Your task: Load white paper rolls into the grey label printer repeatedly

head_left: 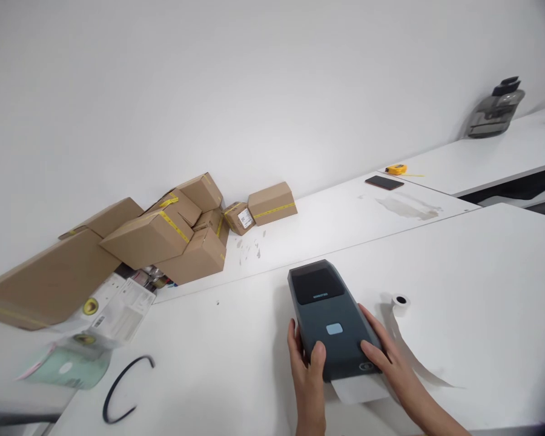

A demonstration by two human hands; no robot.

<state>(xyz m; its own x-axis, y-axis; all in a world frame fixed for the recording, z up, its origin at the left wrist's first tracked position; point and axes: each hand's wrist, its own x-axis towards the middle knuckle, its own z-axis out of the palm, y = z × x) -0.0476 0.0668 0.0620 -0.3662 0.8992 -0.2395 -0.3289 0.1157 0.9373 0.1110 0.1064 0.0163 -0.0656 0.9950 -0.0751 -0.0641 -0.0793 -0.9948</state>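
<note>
A dark grey-blue device (345, 312) with a black panel at its far end and a light blue button is gripped at both sides. On its left side is my left hand (307, 378), thumb on top and fingers around the edge. My right hand (390, 357) holds the right side, its thumb near the round logo. White paper (360, 389) sticks out from the device's near end. Just right of the device, a small white paper roll (400, 304) rests on the table with its strip curling toward the front.
Cardboard boxes (148, 239) are piled at the left back, near packets (120, 312) and a green pouch (68, 367). A black curved band (118, 387) lies front left. A phone (384, 182), yellow tape measure (396, 169) and bottle (495, 112) are at the back right.
</note>
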